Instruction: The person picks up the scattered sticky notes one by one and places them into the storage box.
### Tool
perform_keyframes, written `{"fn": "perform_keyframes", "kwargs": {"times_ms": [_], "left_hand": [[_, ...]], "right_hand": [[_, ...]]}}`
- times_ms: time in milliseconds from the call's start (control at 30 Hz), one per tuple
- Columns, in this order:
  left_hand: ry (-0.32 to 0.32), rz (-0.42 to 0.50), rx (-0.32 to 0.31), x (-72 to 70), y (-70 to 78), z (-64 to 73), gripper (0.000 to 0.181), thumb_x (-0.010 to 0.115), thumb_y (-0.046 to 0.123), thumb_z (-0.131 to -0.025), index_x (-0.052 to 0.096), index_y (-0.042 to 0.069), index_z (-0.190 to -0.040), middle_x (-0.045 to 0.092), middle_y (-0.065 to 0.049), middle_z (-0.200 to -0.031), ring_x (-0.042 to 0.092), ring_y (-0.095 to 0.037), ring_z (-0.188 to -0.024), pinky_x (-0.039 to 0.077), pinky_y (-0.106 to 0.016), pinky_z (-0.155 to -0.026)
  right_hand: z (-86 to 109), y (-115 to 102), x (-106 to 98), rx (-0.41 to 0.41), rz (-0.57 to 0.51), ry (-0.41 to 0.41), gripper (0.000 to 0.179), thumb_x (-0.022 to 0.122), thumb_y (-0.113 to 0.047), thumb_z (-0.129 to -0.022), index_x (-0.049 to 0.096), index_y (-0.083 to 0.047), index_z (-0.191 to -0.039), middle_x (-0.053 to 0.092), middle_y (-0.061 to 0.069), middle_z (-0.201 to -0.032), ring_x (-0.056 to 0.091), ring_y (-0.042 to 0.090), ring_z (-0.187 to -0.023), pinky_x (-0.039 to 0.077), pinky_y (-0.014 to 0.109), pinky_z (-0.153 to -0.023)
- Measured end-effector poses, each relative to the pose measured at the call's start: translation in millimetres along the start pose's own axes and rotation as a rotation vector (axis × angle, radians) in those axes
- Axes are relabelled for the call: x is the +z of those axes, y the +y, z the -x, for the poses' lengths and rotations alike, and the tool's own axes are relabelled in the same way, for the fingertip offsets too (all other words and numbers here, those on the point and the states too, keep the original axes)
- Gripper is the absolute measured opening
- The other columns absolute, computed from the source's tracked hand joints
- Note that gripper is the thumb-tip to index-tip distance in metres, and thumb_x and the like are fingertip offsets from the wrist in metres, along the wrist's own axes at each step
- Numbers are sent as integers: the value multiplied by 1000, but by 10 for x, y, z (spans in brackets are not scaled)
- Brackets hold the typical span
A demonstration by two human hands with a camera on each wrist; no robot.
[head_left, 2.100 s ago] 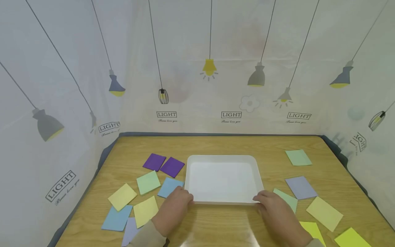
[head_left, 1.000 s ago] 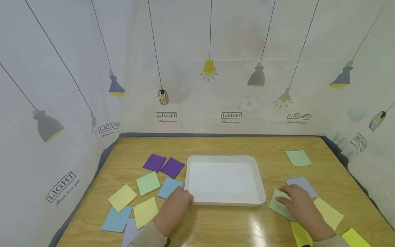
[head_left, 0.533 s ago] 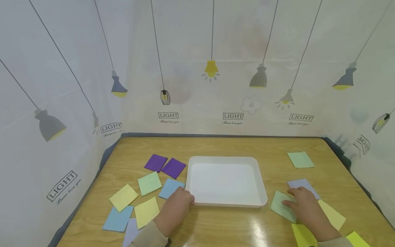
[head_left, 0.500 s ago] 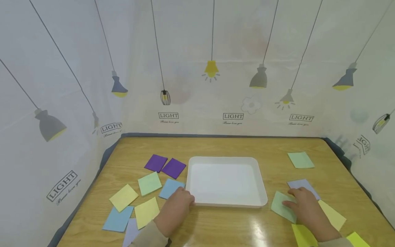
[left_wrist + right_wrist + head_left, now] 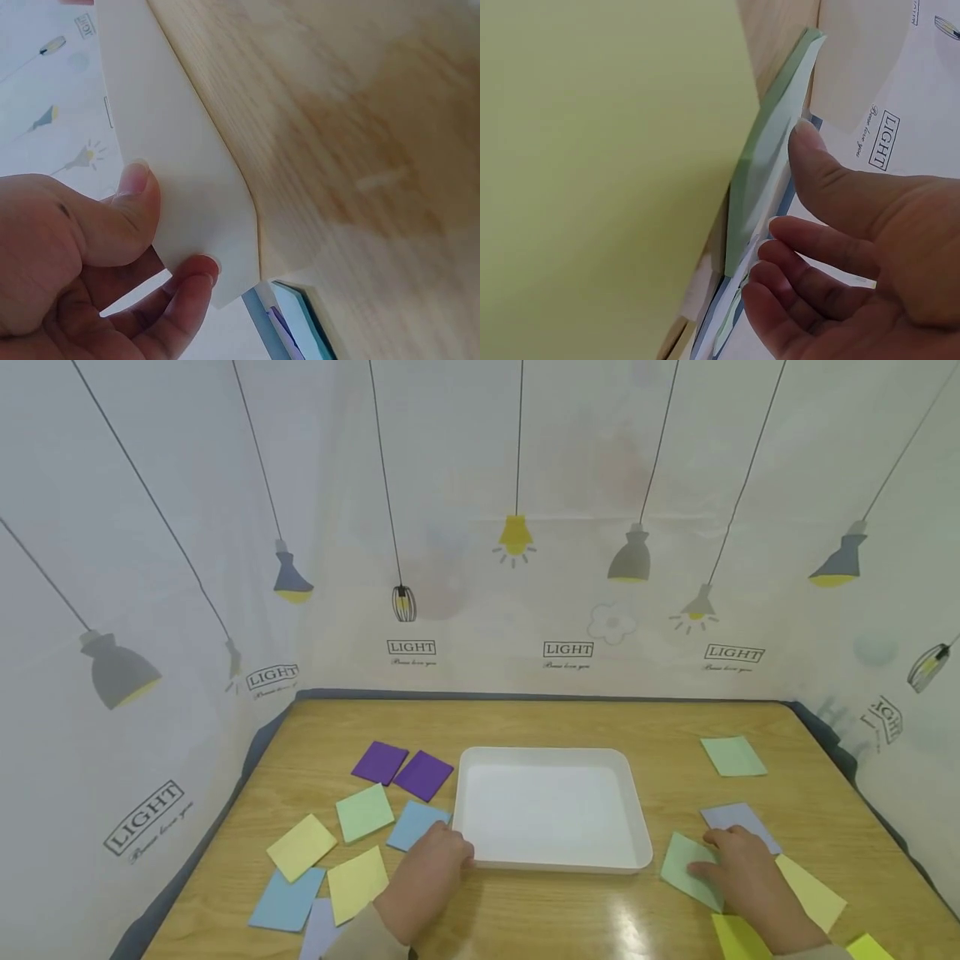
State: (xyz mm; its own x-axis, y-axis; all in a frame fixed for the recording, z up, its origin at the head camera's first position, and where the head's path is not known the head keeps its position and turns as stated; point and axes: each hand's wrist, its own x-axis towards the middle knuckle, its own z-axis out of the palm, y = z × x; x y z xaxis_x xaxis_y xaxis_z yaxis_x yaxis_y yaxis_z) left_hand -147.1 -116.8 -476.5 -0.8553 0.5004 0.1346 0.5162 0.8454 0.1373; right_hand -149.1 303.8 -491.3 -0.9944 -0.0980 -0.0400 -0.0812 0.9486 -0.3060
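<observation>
In the head view a shallow white tray (image 5: 555, 810) lies on the table with nothing in it. My left hand (image 5: 427, 877) holds its front left corner; in the left wrist view thumb and fingers pinch the tray's wall (image 5: 187, 150). Over on the right, my right hand (image 5: 750, 872) is over a pale green sticky note pad (image 5: 681, 862), thumb on its face and fingers toward its far edge. The right wrist view shows this thumb and the curved fingers (image 5: 802, 262) apart, near the green pad. A yellow sheet (image 5: 607, 150) fills much of that view.
Purple pads (image 5: 423, 775), a green pad (image 5: 364, 812), blue pads (image 5: 287, 899) and pale yellow pads (image 5: 302, 847) lie left of the tray. On the right are a lavender pad (image 5: 738, 822), another green one (image 5: 733, 756) and several yellow ones (image 5: 812, 892). Lamp-printed curtains (image 5: 480, 610) enclose the table.
My right hand has let go of the tray's front right corner and moved right onto the green pad, shifting it slightly. The left hand has stayed on the tray.
</observation>
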Motion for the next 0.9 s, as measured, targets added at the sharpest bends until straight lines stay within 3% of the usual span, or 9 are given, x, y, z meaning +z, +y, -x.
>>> {"fn": "perform_keyframes", "kwargs": {"times_ms": [633, 900], "left_hand": [[13, 28, -16, 0, 8, -14, 13, 75, 17, -86, 76, 12, -74, 69, 2, -70, 51, -10, -70, 51, -26, -71], [10, 17, -12, -42, 26, 10, 12, 76, 15, -85, 76, 12, -73, 68, 2, -69, 50, -11, -69, 50, -26, -69]], "right_hand": [[-63, 20, -11, 46, -19, -73, 52, 84, -27, -80, 65, 14, -107, 67, 22, -96, 63, 43, -94, 53, 56, -84], [-69, 28, -12, 68, -26, -90, 50, 84, -29, -79, 63, 10, -102, 65, 17, -92, 62, 33, -88, 53, 52, -79]]}}
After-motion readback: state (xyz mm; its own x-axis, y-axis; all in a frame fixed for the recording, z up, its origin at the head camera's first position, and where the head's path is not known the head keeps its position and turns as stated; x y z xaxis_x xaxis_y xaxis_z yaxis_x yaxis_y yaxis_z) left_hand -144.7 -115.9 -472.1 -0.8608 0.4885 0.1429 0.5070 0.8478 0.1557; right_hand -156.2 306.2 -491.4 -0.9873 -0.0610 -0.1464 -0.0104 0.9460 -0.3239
